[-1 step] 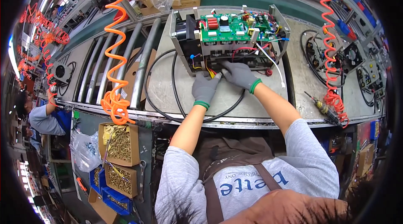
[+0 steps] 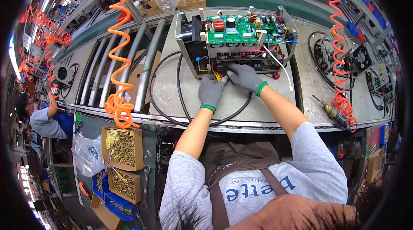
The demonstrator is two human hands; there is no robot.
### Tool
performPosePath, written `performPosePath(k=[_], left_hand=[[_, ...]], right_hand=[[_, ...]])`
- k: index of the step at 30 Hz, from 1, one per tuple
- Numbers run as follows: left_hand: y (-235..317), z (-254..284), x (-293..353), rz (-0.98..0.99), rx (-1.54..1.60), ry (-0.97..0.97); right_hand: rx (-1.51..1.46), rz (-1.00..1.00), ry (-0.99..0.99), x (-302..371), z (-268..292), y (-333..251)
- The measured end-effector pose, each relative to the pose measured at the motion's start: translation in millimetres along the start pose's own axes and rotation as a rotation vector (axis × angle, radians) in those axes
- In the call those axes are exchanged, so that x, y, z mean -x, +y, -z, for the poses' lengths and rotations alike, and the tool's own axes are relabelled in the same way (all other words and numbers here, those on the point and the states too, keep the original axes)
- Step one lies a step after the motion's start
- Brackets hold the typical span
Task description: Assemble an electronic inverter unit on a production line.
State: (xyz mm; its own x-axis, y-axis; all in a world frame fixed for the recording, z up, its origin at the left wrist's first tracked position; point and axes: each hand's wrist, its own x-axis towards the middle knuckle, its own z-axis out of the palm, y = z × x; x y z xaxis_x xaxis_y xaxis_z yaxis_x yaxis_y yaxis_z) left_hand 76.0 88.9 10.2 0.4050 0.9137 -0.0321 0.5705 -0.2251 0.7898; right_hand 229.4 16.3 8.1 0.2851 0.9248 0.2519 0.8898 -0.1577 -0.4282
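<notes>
An open metal chassis (image 2: 183, 53) stands upright on the worktable, with a green circuit board (image 2: 236, 38) across its upper part. Both my hands wear grey gloves with green cuffs and are at its lower front. My left hand (image 2: 211, 91) is closed around a bundle of yellow and red wires (image 2: 217, 76) coming out at the bottom left. Just right of it, my right hand (image 2: 246, 78) has its fingers curled into the lower opening; the fingertips and whatever they grip are hidden. A white cable (image 2: 279, 60) hangs from the chassis on the right, and a black cable (image 2: 178, 83) loops around my left hand.
Metal rollers (image 2: 144, 66) lie left of the worktable (image 2: 275, 109). Coiled orange air hoses (image 2: 121, 64) hang on both sides; a power screwdriver (image 2: 333, 113) lies at right. Boxes of brass screws (image 2: 124, 150) sit lower left, beside a wrench (image 2: 146, 182). A co-worker (image 2: 47, 120) is far left.
</notes>
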Motion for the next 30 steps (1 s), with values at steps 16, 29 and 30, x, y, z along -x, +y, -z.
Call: performPosePath(k=[16,29,30], left_hand=[[-30,15,-22,0.543,1.321,-0.714],[0,19,-15,0.113,0.674,-0.609],[-2,18,-14,0.156,0.723,-0.608]], right_hand=[[-0.043,-0.056,0.068,0,2,6],[0.092,0.282,0.26,23,12,-29],[0.11,0.263,0.207,20,10,-26]])
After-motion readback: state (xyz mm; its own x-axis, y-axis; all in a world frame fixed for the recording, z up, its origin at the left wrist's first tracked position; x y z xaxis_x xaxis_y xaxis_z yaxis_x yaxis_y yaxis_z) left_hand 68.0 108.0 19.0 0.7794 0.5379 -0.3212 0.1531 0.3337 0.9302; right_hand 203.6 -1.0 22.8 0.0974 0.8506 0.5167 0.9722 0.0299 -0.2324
